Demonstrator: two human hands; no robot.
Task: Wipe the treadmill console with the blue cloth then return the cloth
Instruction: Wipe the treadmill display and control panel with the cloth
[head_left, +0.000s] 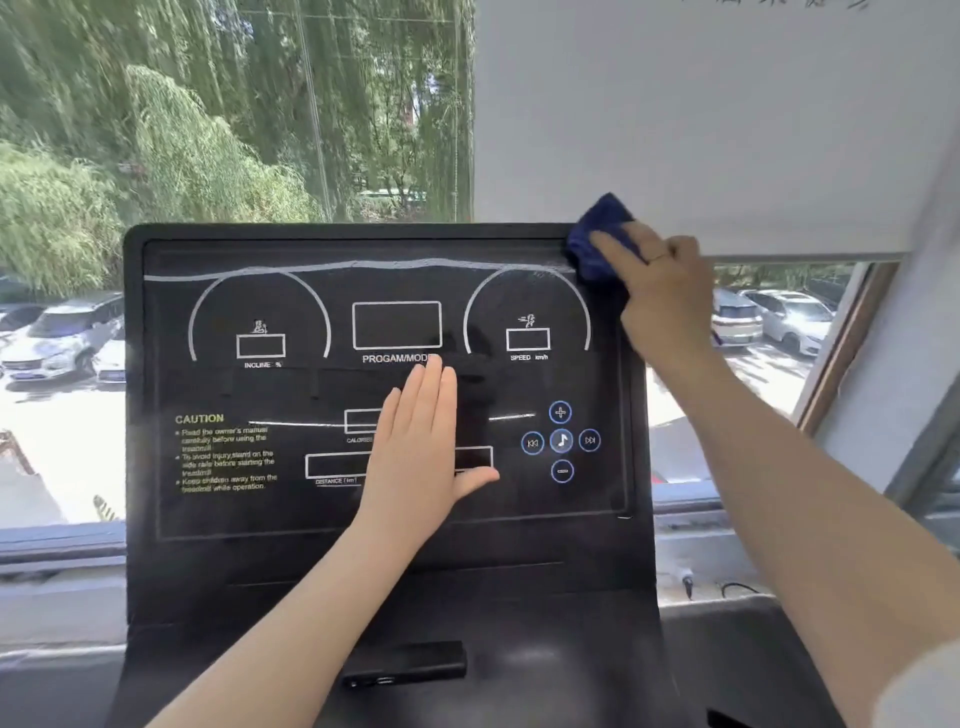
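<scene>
Your bare right forearm is reaching in closest to the lens, running up to your right hand at the upper right corner of the black flat-panelled treadmill console. Its fingers are clamping the bunched dark blue cloth against that corner, where the cloth is touching the panel's top edge. Your left hand is lying flat on the middle of the console, fingers straight and together, thumb spread out to the side, holding nothing. White lettering on the console is reading "INCLINE %", "PROGAM/MODE" with its last letter partly covered, "SPEED km/h", "CALORIES", "DISTANCE (km)" and a "CAUTION" block at lower left. Round blue-ringed buttons are sitting right of your left hand, showing plus, minus, a music note and skip arrows.
</scene>
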